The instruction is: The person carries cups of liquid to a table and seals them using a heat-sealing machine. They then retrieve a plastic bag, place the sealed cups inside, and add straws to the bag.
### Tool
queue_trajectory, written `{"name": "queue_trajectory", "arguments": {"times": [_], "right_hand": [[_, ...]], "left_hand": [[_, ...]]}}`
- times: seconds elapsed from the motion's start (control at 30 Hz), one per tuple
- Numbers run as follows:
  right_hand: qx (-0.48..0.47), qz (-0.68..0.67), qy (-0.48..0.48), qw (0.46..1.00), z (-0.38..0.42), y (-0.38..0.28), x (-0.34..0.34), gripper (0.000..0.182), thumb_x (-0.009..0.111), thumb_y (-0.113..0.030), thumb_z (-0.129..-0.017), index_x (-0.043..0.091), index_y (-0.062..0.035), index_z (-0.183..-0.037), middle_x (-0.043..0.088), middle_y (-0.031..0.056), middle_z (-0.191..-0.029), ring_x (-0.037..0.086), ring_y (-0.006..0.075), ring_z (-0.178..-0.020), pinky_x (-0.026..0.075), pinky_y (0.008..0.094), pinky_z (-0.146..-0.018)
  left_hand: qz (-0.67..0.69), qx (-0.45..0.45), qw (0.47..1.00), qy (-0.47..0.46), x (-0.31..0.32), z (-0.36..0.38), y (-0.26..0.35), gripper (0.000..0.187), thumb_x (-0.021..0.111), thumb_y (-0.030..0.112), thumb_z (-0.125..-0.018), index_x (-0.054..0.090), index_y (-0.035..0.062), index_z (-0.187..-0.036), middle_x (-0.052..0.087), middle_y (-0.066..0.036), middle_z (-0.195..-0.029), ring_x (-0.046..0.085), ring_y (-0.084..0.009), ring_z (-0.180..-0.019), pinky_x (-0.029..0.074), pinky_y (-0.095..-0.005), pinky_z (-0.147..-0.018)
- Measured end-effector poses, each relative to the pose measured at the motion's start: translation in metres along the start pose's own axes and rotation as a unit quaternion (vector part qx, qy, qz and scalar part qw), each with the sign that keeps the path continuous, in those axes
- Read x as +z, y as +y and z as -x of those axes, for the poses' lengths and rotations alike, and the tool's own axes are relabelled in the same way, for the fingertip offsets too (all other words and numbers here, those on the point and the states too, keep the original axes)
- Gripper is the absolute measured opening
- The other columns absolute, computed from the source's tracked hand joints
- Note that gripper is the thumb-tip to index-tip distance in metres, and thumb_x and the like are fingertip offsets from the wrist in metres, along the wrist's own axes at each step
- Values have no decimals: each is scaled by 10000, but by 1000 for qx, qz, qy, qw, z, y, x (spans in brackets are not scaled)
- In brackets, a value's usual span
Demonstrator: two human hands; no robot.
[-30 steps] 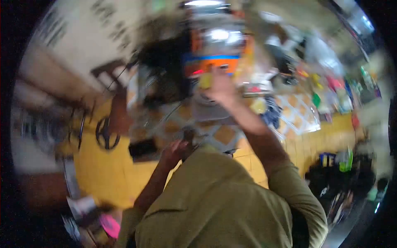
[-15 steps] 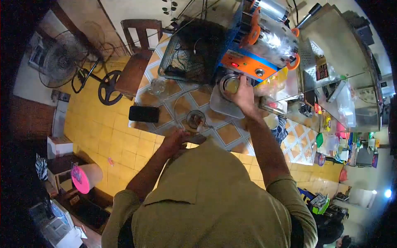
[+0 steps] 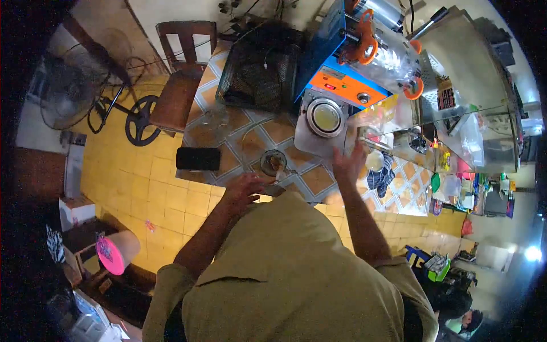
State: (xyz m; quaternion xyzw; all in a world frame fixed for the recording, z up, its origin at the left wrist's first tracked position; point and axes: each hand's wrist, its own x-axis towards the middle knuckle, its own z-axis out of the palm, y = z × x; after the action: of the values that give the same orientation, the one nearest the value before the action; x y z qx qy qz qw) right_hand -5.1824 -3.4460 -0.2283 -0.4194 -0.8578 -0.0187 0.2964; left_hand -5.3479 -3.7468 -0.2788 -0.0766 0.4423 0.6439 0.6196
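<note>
A cup of pale yellow liquid (image 3: 326, 119) sits in a round metal ring on the plate (image 3: 310, 139) of a blue and orange cup sealing machine (image 3: 348, 88). My right hand (image 3: 350, 165) is apart from the cup, just below and right of the plate, with fingers spread and nothing in them. My left hand (image 3: 246, 188) is at the table's near edge, fingers loosely extended, with nothing clearly visible in it. Nearest to it is a round glass dish (image 3: 273, 163) with small contents I cannot make out.
A black phone (image 3: 198, 159) lies on the left of the tiled-pattern table (image 3: 310, 183). A dark mesh basket (image 3: 256, 80) stands behind. A plastic bag (image 3: 376, 117), a striped cloth (image 3: 380, 181) and a glass-sided case (image 3: 473, 85) are at right. A wooden chair (image 3: 175, 102) stands left.
My right hand has let go of the cup in the metal ring and drawn back toward me. My left hand stays near the table edge, its fingers now more extended.
</note>
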Motion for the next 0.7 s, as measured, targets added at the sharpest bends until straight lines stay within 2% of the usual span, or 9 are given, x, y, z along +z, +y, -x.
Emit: {"name": "queue_trajectory", "arguments": {"times": [0.03, 0.07, 0.1, 0.2, 0.47, 0.57, 0.6, 0.63, 0.7], "right_hand": [[7, 6, 1, 1000, 12, 2, -5, 600, 710, -310, -813, 450, -34, -1278, 553, 194, -1159, 543, 365, -1028, 454, 456, -881], [279, -272, -167, 906, 24, 2, -11, 485, 654, -294, -866, 473, -23, -1226, 567, 171, -1131, 568, 321, -960, 476, 430, -827], [498, -505, -296, 639, 33, 1, -14, 382, 598, -278, -920, 496, -13, -1175, 581, 147, -1102, 594, 277, -892, 498, 403, -773], [471, -619, -289, 558, 37, -17, 4, 252, 510, -240, -976, 509, -35, -1122, 605, 116, -1016, 602, 214, -788, 503, 355, -692], [342, -679, -228, 608, 13, 13, 81, 244, 531, -228, -926, 535, -4, -1022, 622, 126, -862, 614, 241, -736, 515, 380, -652], [218, -569, -249, 753, -14, 22, 113, 191, 526, -168, -911, 550, 14, -967, 606, 116, -825, 591, 233, -702, 510, 379, -636], [221, -573, -252, 748, -29, 11, 106, 175, 525, -148, -905, 555, 20, -948, 601, 112, -813, 584, 230, -691, 508, 379, -631], [352, -684, -250, 589, -38, 3, 96, 201, 557, -195, -880, 563, 4, -898, 602, 95, -770, 572, 227, -644, 498, 391, -602], [379, -696, -240, 560, -53, 1, 109, 162, 534, -152, -872, 561, 6, -895, 598, 101, -760, 570, 228, -633, 490, 383, -578]], "left_hand": [[21, 3, 1000, -3, -9, -2, -1, 407, 587, 411, -916, 504, 143, -1210, 613, -43, -1138, 578, -229, -1001, 458, -404, -866], [41, 4, 999, -6, -15, -1, 0, 398, 579, 402, -923, 503, 135, -1209, 614, -53, -1135, 584, -228, -993, 467, -397, -851], [35, -3, 999, -10, -21, 1, 1, 398, 579, 402, -923, 503, 135, -1209, 614, -53, -1135, 584, -228, -993, 467, -397, -851], [29, -12, 998, -53, -36, 0, 14, 403, 574, 374, -930, 489, 119, -1231, 609, -76, -1141, 603, -233, -953, 481, -385, -815], [19, 59, 998, -8, -25, 40, 29, 395, 580, 426, -910, 558, 159, -1201, 610, -54, -1157, 593, -230, -1012, 458, -430, -885], [72, 82, 994, 18, -24, 46, -4, 399, 562, 422, -921, 537, 148, -1211, 587, -79, -1202, 570, -261, -1032, 459, -433, -889], [93, 78, 992, 27, -21, 52, -11, 403, 556, 417, -925, 522, 145, -1221, 575, -89, -1225, 561, -274, -1042, 466, -430, -884], [100, 86, 991, 16, -17, 59, -23, 409, 543, 394, -935, 489, 130, -1243, 554, -110, -1251, 545, -293, -1062, 468, -437, -882], [87, 81, 992, 52, -2, 72, -39, 455, 554, 376, -932, 445, 101, -1278, 549, -117, -1244, 557, -268, -1040, 465, -433, -879]]}}
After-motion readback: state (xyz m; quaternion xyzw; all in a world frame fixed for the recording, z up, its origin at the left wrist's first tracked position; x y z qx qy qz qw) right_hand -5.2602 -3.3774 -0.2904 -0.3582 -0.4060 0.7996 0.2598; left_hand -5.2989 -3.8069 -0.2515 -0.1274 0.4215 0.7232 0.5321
